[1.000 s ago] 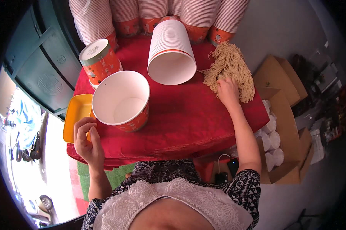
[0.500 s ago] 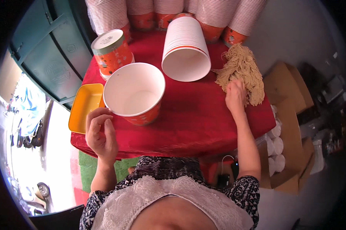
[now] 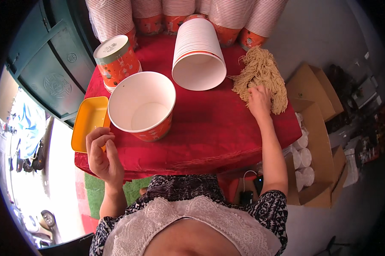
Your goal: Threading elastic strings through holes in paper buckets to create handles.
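My right hand [image 3: 260, 101] rests on the near side of a heap of tan, noodle-like strands [image 3: 267, 70] at the table's right, its fingers closed into the strands. The fingertips are partly hidden there. My left hand [image 3: 104, 158] hovers by the table's left front edge, fingers loosely curled and thumb apart, with nothing visible in it. Just beyond it stands a large paper tub [image 3: 142, 102], white inside and orange outside, open side up. A yellow rectangular tray [image 3: 79, 132] lies next to that hand, left of the tub.
A nested stack of white tubs [image 3: 199, 51] lies on its side, mouth toward me. An upside-down orange tub [image 3: 118, 64] sits behind left. Tall wrapped stacks [image 3: 109, 19] line the red table's [image 3: 201, 128] back. Cardboard boxes [image 3: 318, 145] stand to the right, below the table.
My left hand has drawn slightly away from the tub's rim, down and left. My right hand stays at the strands. The whole view has shifted a little.
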`<action>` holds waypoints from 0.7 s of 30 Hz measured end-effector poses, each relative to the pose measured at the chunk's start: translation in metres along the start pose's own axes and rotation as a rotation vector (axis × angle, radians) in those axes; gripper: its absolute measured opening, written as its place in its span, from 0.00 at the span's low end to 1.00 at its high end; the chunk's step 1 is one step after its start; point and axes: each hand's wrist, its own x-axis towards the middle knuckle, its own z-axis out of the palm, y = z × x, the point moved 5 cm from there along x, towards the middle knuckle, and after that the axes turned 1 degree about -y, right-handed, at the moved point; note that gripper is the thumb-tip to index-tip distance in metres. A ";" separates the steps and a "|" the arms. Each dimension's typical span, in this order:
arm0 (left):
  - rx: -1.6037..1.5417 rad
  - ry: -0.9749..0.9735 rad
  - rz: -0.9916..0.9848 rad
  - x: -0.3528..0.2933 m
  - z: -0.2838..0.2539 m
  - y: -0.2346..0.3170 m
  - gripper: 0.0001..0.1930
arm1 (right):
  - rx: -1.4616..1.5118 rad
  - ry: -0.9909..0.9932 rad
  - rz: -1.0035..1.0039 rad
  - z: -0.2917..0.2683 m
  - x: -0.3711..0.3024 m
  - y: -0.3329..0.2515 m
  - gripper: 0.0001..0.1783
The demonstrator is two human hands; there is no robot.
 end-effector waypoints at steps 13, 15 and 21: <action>-0.056 0.037 -0.007 -0.007 -0.007 0.011 0.04 | 0.147 0.058 0.043 -0.008 -0.012 -0.022 0.03; -0.134 -0.008 -0.003 -0.010 -0.004 0.016 0.04 | 0.208 0.065 -0.039 -0.010 -0.021 -0.036 0.02; -0.263 -0.149 0.003 -0.018 0.005 0.027 0.04 | 0.220 0.025 -0.023 -0.010 -0.029 -0.057 0.04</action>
